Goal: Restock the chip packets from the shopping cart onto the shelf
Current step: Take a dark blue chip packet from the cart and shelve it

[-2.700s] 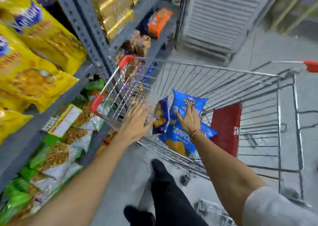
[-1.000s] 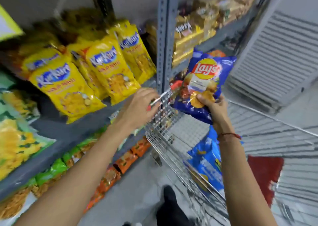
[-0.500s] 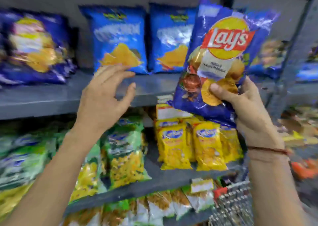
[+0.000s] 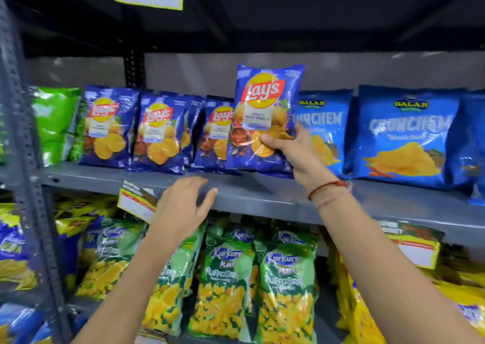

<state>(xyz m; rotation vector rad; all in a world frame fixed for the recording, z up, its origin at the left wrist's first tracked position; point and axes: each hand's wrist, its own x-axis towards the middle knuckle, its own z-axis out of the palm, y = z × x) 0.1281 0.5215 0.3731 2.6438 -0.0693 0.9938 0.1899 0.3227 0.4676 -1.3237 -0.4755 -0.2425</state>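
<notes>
My right hand (image 4: 296, 152) grips a dark blue Lay's packet (image 4: 265, 113) by its lower right side. The packet stands upright with its bottom edge on the grey shelf (image 4: 262, 194), in front of a row of matching Lay's packets (image 4: 157, 131). My left hand (image 4: 181, 210) hovers open just below the shelf's front edge, fingers spread, holding nothing. The shopping cart is out of view.
Light blue Crunchem packets (image 4: 404, 136) stand right of the held packet, a green packet (image 4: 55, 123) at the far left. Green Kurkure Puffcorn bags (image 4: 225, 286) fill the shelf below. Yellow price tags (image 4: 136, 202) hang from the shelf edges. A grey upright post (image 4: 29, 176) stands at left.
The view swung from the cart up to the upper shelf. My right hand carried the Lay's packet to the shelf and set it upright in the row. My left hand dropped below the shelf edge.
</notes>
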